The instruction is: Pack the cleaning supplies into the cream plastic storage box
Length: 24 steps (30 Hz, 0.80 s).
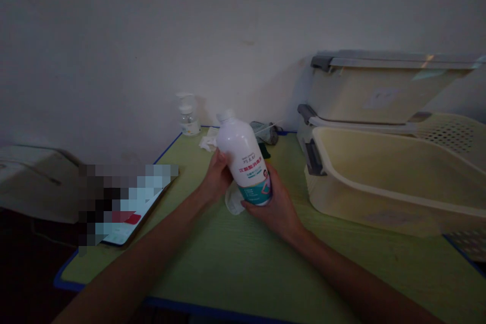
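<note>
Between my two hands is a white disinfectant bottle [240,144] with a white cap, red lettering and a teal band near its base. It is tilted, its top leaning to the left and away from me. My left hand [218,174] grips its left side at mid-height. My right hand [275,207] holds the lower right side and the base, with the thumb under the bottom edge. Some of the fingers of both hands are hidden behind the bottle. Below the bottle, a round clear plastic lid or dish [234,201] lies partly covered on the green table [235,268].
A pump bottle [189,119] stands at the back left near crumpled tissue [208,142]. A grey pouch [266,133] lies behind the held bottle. On the left is a tablet-like device [125,228], partly blurred. An open cream bin [379,202] and a lidded storage box [364,93] occupy the right.
</note>
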Each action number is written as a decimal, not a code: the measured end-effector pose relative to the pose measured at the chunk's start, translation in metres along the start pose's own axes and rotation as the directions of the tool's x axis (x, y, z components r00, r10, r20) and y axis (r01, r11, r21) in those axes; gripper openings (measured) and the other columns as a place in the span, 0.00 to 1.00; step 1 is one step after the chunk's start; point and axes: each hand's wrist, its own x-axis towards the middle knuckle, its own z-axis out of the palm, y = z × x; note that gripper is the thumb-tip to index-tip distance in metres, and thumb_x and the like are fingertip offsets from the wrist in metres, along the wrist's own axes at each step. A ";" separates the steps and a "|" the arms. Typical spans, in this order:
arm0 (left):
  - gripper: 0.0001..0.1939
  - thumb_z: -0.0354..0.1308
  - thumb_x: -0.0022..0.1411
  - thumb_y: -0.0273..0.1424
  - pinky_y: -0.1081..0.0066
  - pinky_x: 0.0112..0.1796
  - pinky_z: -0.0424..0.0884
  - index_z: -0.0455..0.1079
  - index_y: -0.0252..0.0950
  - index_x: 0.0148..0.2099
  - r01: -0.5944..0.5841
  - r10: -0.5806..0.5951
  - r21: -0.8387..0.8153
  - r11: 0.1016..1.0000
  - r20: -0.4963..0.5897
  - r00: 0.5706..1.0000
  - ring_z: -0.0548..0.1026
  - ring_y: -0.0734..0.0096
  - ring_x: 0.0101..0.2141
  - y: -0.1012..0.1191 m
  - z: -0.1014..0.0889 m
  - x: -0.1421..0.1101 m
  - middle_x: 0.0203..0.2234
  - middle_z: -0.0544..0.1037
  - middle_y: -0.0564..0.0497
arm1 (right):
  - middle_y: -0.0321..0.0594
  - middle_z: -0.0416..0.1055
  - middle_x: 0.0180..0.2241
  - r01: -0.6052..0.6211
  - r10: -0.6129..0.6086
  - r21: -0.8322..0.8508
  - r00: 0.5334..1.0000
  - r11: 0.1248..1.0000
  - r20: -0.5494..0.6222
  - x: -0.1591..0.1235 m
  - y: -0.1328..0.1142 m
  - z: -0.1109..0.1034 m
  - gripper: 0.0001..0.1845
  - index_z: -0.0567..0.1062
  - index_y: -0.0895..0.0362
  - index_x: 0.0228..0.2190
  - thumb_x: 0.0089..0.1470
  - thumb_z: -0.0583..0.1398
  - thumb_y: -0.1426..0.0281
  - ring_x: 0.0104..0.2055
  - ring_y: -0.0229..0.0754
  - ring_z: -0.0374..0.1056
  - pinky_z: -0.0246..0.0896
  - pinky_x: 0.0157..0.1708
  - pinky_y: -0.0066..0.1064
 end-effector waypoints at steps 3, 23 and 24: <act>0.37 0.59 0.39 0.61 0.58 0.45 0.70 0.71 0.37 0.42 -0.003 0.001 -0.056 0.998 -0.040 0.999 0.71 0.50 0.49 0.015 0.001 -0.001 0.38 0.79 0.46 | 0.48 0.65 0.52 0.021 -0.021 -0.033 1.000 0.999 0.020 -0.001 0.000 0.000 0.46 0.56 0.53 0.56 0.34 0.67 0.70 0.51 0.52 0.63 0.60 0.49 0.46; 0.33 0.36 0.62 0.55 0.64 0.38 0.74 0.72 0.33 0.33 -0.018 -0.157 -0.443 0.896 -0.355 0.922 0.78 0.65 0.30 0.024 -0.029 0.018 0.28 0.79 0.45 | 0.44 0.65 0.45 0.235 -0.243 -0.182 0.970 0.955 -0.022 -0.004 0.006 -0.002 0.38 0.57 0.51 0.51 0.39 0.65 0.71 0.46 0.50 0.66 0.65 0.43 0.44; 0.34 0.36 0.62 0.55 0.63 0.40 0.73 0.72 0.33 0.35 -0.003 -0.157 -0.457 0.890 -0.312 0.937 0.78 0.65 0.33 0.025 -0.030 0.018 0.30 0.79 0.44 | 0.44 0.65 0.45 0.266 -0.279 -0.204 0.960 0.942 -0.035 -0.005 0.004 -0.003 0.38 0.56 0.50 0.52 0.39 0.65 0.71 0.46 0.50 0.66 0.65 0.43 0.45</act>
